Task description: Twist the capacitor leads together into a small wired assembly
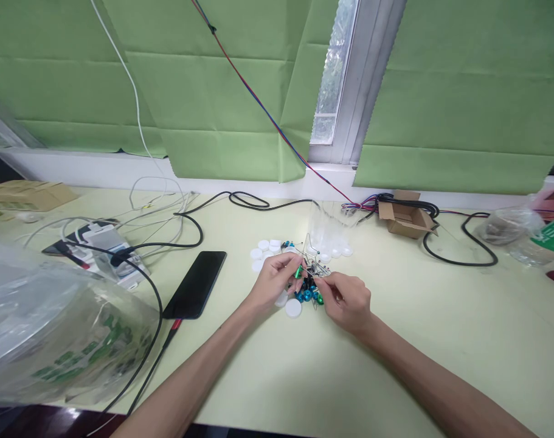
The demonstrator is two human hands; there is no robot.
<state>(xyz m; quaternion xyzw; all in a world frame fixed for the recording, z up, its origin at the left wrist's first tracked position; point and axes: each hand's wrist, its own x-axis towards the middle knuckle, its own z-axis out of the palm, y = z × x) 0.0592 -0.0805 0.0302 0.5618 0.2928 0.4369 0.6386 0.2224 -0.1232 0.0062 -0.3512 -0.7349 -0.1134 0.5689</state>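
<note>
My left hand [277,277] pinches a small green cylindrical part [298,271] between thumb and fingers. My right hand [345,298] is closed in a pinch on a thin metal wire or pin beside it, too small to name. Both hands hover over a small pile of blue, green and black parts with wire leads [309,291] on the pale green table [441,328]. Several white round caps [265,249] lie around the pile, one white cap [294,308] just below my hands. Clear plastic cups [329,228] stand behind the pile.
A black phone [195,283] lies left of my hands with a cable plugged in. Black and white cables loop across the table's back. A large plastic bag [53,328] fills the left front. A small open cardboard box [404,216] sits at the back right.
</note>
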